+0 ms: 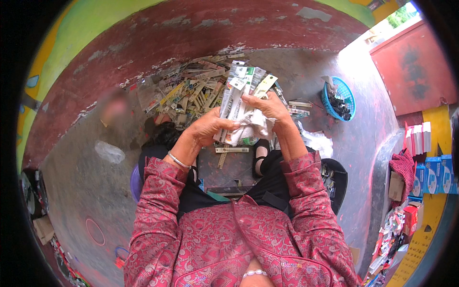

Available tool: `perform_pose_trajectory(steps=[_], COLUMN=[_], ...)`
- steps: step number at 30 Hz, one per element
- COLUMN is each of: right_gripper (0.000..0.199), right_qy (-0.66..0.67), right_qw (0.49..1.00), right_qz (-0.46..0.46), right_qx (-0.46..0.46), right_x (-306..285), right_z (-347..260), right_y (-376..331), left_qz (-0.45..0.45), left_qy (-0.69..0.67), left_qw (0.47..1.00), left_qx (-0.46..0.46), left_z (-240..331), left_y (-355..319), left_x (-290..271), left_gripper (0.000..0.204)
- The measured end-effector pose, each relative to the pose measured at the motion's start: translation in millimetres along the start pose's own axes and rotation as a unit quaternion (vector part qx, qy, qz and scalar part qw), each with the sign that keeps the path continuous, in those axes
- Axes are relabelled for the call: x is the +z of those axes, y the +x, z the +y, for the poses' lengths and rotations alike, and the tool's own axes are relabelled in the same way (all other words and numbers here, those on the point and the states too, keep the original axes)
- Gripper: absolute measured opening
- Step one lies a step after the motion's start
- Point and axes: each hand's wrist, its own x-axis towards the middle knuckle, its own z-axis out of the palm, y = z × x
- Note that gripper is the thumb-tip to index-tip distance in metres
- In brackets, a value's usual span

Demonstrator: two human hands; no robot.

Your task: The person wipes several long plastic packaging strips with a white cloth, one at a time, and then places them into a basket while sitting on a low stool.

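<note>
Left hand (208, 128): closed on the lower left of a bundle of packets (237, 93), thumb across the front. Right hand (268, 106): closed on the bundle's right side, thumb on the packets. Hands apart, bundle held between them above the floor.

Bundle: long, flat, glossy clear plastic sleeves, some with hang holes; white, green and pale yellow printed labels, lettering too small to read. Crumpled white cloth-like piece (256, 125), soft, folded, at the right hand.

Floor pile (193, 95): similar narrow strips, jumbled, beyond the hands.

Basket (353, 103): blue plastic, round, latticed, dark scraps inside.

Boxes (432, 173): blue card with white printing, stacked at right.

Bracelet (178, 161): smooth, silver-coloured, left wrist.
</note>
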Motion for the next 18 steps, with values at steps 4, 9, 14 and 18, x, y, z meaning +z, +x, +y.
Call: perform_pose_trajectory(steps=[4,9,14,18], right_gripper=[0.028,0.028,0.023,0.020], right_qy=[-0.050,-0.133,-0.258,-0.383], right_qw=[0.998,0.984,0.853,0.758], right_qz=[-0.022,0.115,0.296,0.203], right_qx=[0.018,-0.039,-0.342,-0.488], right_x=[-6.1,-22.9,4.3,22.8], right_z=[-1.3,-10.3,-22.1,-17.8], right_y=[-0.6,0.6,-20.4,-18.3], left_qz=[-0.016,0.038,0.044,0.044], left_qy=[-0.028,-0.029,-0.026,0.012], left_qw=[0.999,0.998,0.998,0.998], left_qx=[0.015,0.030,0.032,0.037], left_z=[-4.2,2.0,5.0,4.3], left_y=[0.9,-1.8,-2.2,-2.1], left_x=[-7.9,4.4,7.6,20.4], left_gripper=[0.048,0.041,0.035,0.032])
